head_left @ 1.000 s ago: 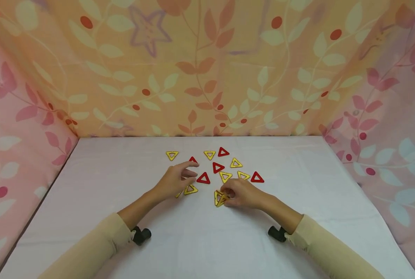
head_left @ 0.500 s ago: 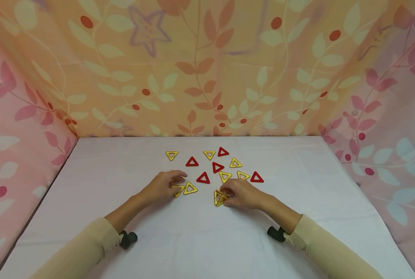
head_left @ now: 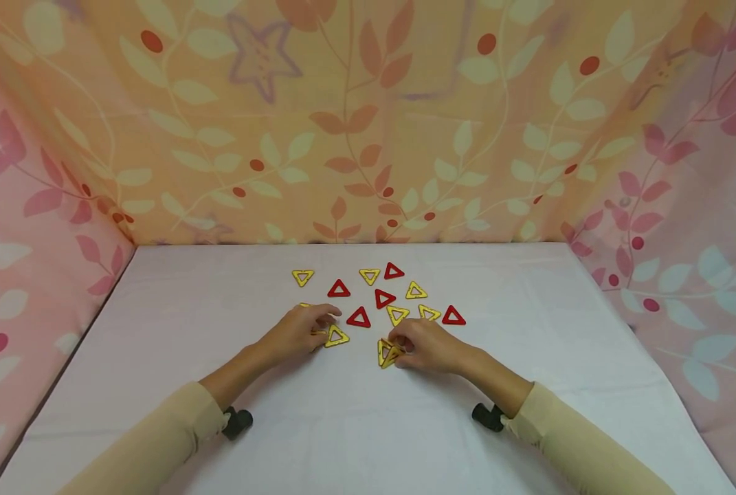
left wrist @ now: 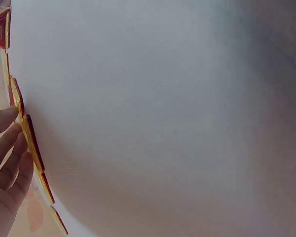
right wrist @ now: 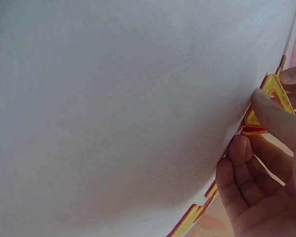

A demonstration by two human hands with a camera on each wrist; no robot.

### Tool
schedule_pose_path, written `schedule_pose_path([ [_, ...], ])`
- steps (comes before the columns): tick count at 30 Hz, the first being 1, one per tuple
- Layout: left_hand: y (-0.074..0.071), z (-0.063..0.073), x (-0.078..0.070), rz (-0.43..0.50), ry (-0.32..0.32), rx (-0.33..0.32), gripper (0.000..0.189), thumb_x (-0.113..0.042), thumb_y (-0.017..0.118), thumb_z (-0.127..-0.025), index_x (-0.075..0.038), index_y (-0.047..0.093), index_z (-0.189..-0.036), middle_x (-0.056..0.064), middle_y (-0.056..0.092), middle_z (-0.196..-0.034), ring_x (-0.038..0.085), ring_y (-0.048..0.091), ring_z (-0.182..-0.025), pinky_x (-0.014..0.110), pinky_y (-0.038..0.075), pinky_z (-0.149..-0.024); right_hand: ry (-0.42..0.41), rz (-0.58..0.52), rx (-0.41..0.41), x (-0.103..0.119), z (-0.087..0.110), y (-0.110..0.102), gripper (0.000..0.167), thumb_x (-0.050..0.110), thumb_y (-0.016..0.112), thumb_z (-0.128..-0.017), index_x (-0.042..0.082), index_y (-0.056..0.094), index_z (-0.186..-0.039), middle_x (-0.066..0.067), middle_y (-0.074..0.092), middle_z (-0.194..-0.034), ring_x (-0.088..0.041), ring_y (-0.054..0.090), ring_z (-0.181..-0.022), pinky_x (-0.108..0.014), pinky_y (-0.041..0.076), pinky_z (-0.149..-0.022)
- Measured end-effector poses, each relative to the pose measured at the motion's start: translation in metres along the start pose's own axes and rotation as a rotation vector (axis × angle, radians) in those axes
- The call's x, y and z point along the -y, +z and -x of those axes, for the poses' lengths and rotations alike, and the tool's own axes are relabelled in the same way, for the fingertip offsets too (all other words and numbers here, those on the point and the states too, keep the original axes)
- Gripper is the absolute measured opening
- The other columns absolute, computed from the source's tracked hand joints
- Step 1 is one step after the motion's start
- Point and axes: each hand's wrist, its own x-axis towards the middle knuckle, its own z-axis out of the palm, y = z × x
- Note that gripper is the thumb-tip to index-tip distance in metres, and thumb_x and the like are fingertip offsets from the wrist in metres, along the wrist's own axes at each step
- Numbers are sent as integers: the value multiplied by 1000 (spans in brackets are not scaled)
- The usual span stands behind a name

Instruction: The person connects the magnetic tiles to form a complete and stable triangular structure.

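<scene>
My right hand (head_left: 426,344) pinches a yellow triangular magnetic tile (right wrist: 253,118) between thumb and curled fingers. In the head view it stands tilted against another yellow tile, forming a small cluster (head_left: 384,353). My left hand (head_left: 296,333) has its fingertips and thumb around a yellow triangular tile (head_left: 319,333) that shows almost edge-on. Just right of those fingers lies a flat yellow tile (head_left: 337,336). Another yellow tile (head_left: 304,304) is mostly hidden behind the left hand. In the left wrist view, fingers lie beside yellow-and-red tile edges (left wrist: 33,143).
Red triangular tiles (head_left: 359,317) and yellow ones (head_left: 370,276) lie loosely spread behind both hands. A red tile (head_left: 453,315) sits farthest right, a yellow one (head_left: 302,278) farthest left. The white cloth-covered table (head_left: 355,433) ends at a floral curtain (head_left: 355,137).
My left hand first went left and nearer to the yellow tiles, uncovering a red tile, then shifted slightly right, and the tile at its fingers turned from flat to edge-on. The right hand stayed nearly still.
</scene>
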Motion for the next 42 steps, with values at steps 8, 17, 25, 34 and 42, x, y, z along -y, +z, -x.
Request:
schedule_pose_path([
  [8,4,-2,-7,-13,-8,11,48,-4,78,-84,-8,61,-129,4,72,-111,19,66,-102,37,54,-91,-1,-5,5,0,0,-1,38,19,82,-83,8,69,-117,8,62,-94,-11,55,-84,-25,50,-76],
  [17,10,-3,-14,-7,25,11,55,-7,81,-83,-9,59,-133,3,73,-108,18,66,-99,37,53,-88,4,4,12,2,-2,-2,38,19,82,-83,9,69,-117,9,62,-94,-10,55,-84,-24,50,-75],
  [25,13,-1,-18,-19,9,27,50,3,73,-84,-10,61,-131,2,73,-108,17,66,-102,36,53,-91,-5,10,8,2,-3,-1,38,18,82,-83,8,69,-117,8,63,-95,-10,55,-84,-24,50,-75],
  [34,19,-2,-22,0,55,54,46,2,73,-85,-11,63,-128,1,73,-108,16,65,-106,37,52,-95,13,9,15,5,-2,-2,37,18,82,-83,8,69,-117,8,63,-94,-11,55,-84,-25,50,-75],
  [42,24,-2,-27,-15,46,69,52,-2,77,-85,-11,60,-133,1,73,-110,14,66,-105,32,52,-94,21,3,11,4,-1,-1,38,18,82,-83,8,69,-117,8,63,-95,-11,55,-84,-25,50,-76],
])
